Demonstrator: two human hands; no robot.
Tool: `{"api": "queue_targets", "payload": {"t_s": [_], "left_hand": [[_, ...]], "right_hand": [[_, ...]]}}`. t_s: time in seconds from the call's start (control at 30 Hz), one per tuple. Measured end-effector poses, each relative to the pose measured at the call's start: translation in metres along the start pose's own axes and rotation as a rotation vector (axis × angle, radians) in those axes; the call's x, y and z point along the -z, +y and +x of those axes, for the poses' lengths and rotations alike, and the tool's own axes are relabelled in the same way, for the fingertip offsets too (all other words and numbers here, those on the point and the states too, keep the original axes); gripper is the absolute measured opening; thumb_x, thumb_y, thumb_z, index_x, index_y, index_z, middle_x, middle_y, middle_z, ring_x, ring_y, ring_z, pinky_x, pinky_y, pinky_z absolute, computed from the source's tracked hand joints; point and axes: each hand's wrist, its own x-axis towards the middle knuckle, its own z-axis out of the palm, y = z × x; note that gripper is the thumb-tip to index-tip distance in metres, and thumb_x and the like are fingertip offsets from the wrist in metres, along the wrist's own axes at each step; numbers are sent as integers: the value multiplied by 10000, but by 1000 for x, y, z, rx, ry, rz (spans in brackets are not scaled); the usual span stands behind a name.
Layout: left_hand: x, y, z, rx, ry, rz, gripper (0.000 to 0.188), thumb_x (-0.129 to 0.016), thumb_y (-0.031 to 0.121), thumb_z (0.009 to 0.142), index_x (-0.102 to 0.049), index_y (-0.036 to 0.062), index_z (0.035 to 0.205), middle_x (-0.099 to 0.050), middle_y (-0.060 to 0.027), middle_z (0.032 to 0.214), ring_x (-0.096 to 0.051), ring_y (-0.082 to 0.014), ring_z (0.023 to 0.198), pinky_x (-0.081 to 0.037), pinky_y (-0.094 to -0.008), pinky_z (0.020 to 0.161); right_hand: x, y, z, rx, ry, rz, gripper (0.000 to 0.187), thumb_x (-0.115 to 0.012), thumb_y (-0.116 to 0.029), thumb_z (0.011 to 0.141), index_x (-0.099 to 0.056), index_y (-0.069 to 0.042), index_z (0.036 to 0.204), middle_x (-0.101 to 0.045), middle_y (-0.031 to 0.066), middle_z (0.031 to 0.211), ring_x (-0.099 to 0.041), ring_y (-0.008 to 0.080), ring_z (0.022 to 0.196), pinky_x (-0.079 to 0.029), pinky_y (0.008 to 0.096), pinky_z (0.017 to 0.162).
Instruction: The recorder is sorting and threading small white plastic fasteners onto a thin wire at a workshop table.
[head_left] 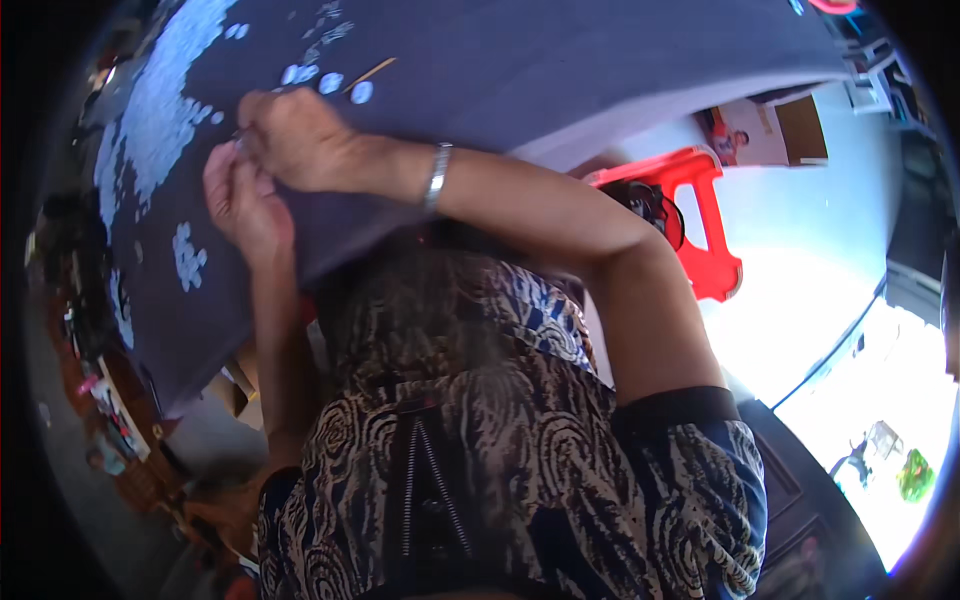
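Over the dark cloth-covered table (470, 60), my two hands meet at the fingertips. My right hand (300, 138) reaches across from the right, its fingers curled into a pinch. Just below and left of it, my left hand (248, 210) is turned up, with its fingers bent in toward the right fingertips. A tiny pale spot shows where the fingers meet, too small to name. Several round whitish discs (331, 83) lie just beyond my right hand. Beside them is a thin yellowish stick (372, 73).
A wide spread of small white pieces (165, 100) covers the table's left side. A smaller white cluster (188, 258) lies nearer me. Small clear pieces (327, 35) sit farther back. Right of the table are a red plastic stool (712, 225) and a cardboard box (800, 130).
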Motion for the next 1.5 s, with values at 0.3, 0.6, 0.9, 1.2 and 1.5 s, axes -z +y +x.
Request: {"api": "queue_targets", "payload": {"t_s": [0.3,0.6,0.9,1.2,1.5], "left_hand": [[16,8,3,11,-115,166,254,-478,-42,888,-507,-31,1140,-562,-132,1094,-555,-198,1015,-464,-303,870],[9,20,8,152,-85,278,353,-486,-17,875,-456,-29,1227,-513,-146,1191,-522,-223,1108,-426,-320,946],[16,25,11,169,-140,357,421,-451,-49,844,-433,-20,1263,-511,-139,1187,-508,-230,1113,-433,-329,929],[95,4,67,240,-295,-58,292,-548,26,868,-496,-14,1152,-590,-115,978,-589,-190,845,-499,-306,755],[24,1,50,24,224,469,314,-579,7,854,-490,-2,1155,-594,-133,986,-586,-197,872,-501,-304,739]], "right_hand": [[-5,3,3,-156,-143,38,316,-710,-215,659,-624,38,827,-648,237,815,-649,386,824,-536,423,704],[-11,10,8,-99,-251,22,313,-717,-262,654,-690,12,802,-665,215,825,-668,317,839,-540,364,716],[-22,14,12,-83,-226,3,320,-704,-303,687,-706,-24,844,-669,201,884,-659,332,860,-533,381,738],[-32,-24,-7,104,-209,118,314,-599,-301,769,-692,-28,893,-668,199,879,-655,363,837,-531,413,734],[-92,-141,-66,740,-743,358,274,-578,-292,850,-655,-30,873,-669,126,897,-641,256,800,-506,404,724]]}}
